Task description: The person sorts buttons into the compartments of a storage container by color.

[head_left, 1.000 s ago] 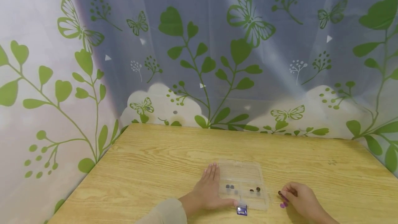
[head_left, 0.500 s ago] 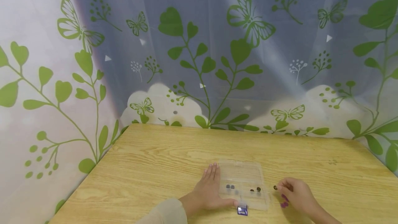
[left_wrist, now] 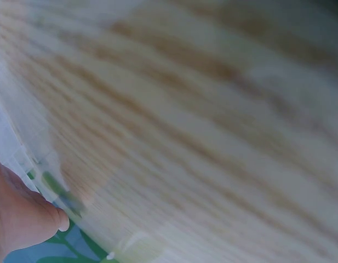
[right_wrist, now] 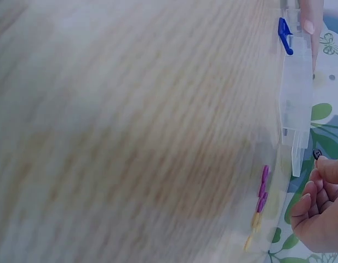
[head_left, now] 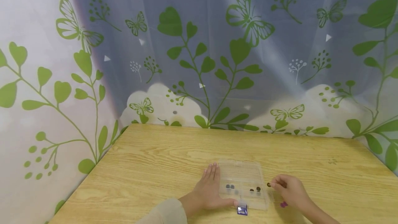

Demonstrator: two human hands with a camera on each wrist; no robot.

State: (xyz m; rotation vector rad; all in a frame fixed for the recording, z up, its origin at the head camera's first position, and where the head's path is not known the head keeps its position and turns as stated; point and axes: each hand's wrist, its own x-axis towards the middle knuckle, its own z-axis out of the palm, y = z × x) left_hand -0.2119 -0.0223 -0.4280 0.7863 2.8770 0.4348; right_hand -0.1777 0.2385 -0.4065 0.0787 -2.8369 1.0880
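Note:
A small dark button [head_left: 268, 184] is pinched between thumb and fingertips of my right hand [head_left: 290, 191], held just right of the clear plastic box. In the right wrist view the button [right_wrist: 317, 154] shows its holes, and the other fingers curl loosely below. My left hand [head_left: 207, 190] lies flat along the left side of the open box [head_left: 242, 170], fingers straight, thumb [right_wrist: 308, 26] at its near edge by the blue latch [head_left: 242, 210]. Inside the box, grey buttons [head_left: 230, 186] sit in a left compartment and dark buttons [head_left: 255, 189] in a right one.
Small purple pieces [head_left: 283, 204] lie on the wooden table [head_left: 155, 158] beneath my right hand. Yellow pieces [right_wrist: 256, 221] lie beside them in the right wrist view. A curtain [head_left: 192, 61] printed with leaves and butterflies hangs behind the table.
My right hand has lifted away from the purple pieces and moved left and slightly farther back with the dark button, toward the box. My left hand stays put.

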